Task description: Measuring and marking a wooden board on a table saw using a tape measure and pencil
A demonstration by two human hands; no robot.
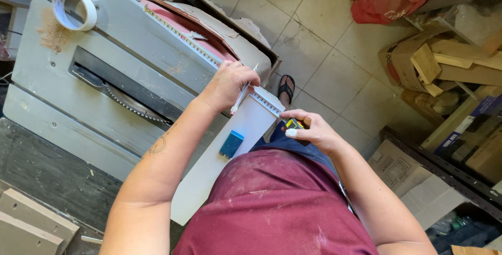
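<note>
Here, left hand point(228, 85) pinches a pencil point(242, 94) against the tape blade point(209, 56).

tape roll point(76, 9) on saw table point(125, 30) | small block point(231, 144) on board point(230, 155)

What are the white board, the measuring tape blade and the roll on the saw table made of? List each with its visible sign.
White board: probably laminated or painted wood panel; smooth, matte, flat, rigid edge.
Measuring tape blade: likely thin painted metal; a narrow, straight, pale strip with printed marks, pulled from the case in the right hand.
Roll: apparently paper masking tape; cream, matte, wound ring.
</note>
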